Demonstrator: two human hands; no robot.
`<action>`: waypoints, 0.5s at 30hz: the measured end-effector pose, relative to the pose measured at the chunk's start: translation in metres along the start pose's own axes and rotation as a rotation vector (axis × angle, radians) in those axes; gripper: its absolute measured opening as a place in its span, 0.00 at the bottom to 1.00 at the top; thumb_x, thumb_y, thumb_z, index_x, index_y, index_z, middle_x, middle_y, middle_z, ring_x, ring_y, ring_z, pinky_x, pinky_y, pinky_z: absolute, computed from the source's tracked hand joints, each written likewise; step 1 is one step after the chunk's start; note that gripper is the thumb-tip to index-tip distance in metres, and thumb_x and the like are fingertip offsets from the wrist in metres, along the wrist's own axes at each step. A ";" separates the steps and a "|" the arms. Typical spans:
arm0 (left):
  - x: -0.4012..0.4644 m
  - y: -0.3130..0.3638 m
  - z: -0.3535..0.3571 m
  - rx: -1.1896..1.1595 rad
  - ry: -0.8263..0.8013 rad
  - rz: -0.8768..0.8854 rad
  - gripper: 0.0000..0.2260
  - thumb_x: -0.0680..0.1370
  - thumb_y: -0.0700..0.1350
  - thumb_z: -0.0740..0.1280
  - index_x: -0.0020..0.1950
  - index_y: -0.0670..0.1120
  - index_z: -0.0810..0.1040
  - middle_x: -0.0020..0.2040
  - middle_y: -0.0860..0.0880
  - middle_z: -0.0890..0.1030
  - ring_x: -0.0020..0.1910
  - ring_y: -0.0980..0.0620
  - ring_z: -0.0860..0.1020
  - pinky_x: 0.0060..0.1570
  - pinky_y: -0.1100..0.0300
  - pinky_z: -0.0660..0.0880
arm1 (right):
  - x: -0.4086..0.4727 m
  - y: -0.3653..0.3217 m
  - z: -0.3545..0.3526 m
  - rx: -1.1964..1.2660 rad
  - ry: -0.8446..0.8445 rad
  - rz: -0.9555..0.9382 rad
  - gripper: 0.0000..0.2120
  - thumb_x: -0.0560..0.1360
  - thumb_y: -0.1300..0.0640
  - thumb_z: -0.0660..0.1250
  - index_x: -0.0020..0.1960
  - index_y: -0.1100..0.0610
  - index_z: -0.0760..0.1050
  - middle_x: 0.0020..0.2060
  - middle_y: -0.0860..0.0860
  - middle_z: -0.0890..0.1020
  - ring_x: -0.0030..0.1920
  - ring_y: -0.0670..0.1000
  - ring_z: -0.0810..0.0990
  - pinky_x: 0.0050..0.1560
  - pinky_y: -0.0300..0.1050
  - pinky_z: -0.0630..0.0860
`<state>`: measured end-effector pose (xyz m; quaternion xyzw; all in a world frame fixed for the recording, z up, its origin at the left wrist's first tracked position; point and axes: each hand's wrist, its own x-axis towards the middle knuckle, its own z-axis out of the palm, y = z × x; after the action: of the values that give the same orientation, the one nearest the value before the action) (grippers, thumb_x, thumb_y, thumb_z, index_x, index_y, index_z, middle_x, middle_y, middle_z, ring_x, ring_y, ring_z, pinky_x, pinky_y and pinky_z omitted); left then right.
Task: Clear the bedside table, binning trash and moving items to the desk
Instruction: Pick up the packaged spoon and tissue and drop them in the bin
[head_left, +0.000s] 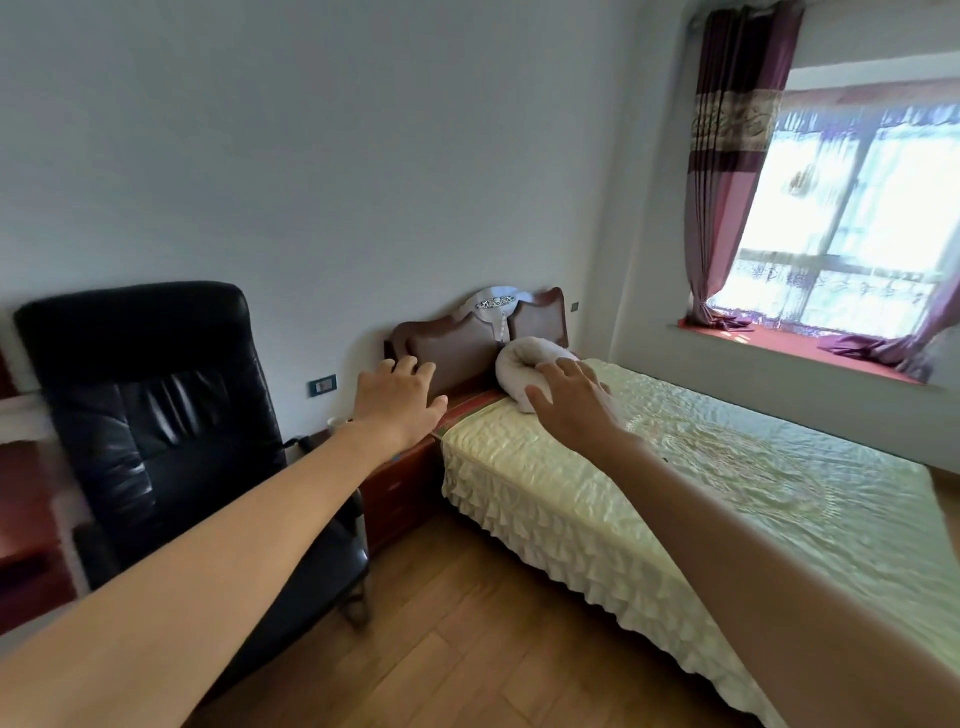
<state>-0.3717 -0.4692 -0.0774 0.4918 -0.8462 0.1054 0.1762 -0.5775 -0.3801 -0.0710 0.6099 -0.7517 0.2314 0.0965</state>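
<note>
The dark red wooden bedside table (397, 493) stands between the black chair and the bed, far ahead of me. My left arm hides most of its top. A pale cup-like item (336, 424) shows at its back left. My left hand (397, 402) is stretched out in the air above the table, fingers spread, holding nothing. My right hand (571, 400) reaches out over the bed's head end, fingers apart and empty. A red wooden desk (21, 499) shows at the far left edge.
A black leather office chair (156, 415) stands left of the bedside table. The bed (701, 483) has a cream quilted cover, a rolled white pillow (524, 364) and a red headboard (467, 338). Wooden floor (467, 623) lies between chair and bed. A curtained window is at the right.
</note>
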 end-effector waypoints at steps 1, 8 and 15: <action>0.014 -0.005 0.009 0.000 -0.007 0.003 0.24 0.78 0.57 0.56 0.72 0.47 0.64 0.70 0.46 0.68 0.67 0.44 0.67 0.62 0.46 0.67 | 0.015 0.000 0.007 -0.001 -0.001 0.001 0.23 0.79 0.46 0.56 0.70 0.55 0.66 0.69 0.55 0.70 0.70 0.58 0.64 0.65 0.57 0.64; 0.090 -0.036 0.075 -0.026 -0.078 -0.011 0.25 0.78 0.57 0.56 0.72 0.48 0.63 0.70 0.46 0.68 0.68 0.44 0.66 0.63 0.46 0.66 | 0.087 0.009 0.074 0.010 -0.062 0.011 0.23 0.80 0.46 0.55 0.72 0.53 0.65 0.71 0.53 0.67 0.72 0.56 0.61 0.68 0.54 0.61; 0.157 -0.050 0.143 -0.032 -0.096 -0.050 0.24 0.78 0.57 0.56 0.71 0.49 0.65 0.69 0.47 0.69 0.66 0.44 0.67 0.62 0.46 0.67 | 0.165 0.038 0.138 0.060 -0.114 0.007 0.22 0.80 0.46 0.55 0.71 0.54 0.66 0.72 0.55 0.66 0.73 0.57 0.60 0.68 0.56 0.62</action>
<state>-0.4277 -0.6693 -0.1453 0.5145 -0.8426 0.0640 0.1459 -0.6343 -0.5827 -0.1298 0.6220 -0.7510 0.2191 0.0347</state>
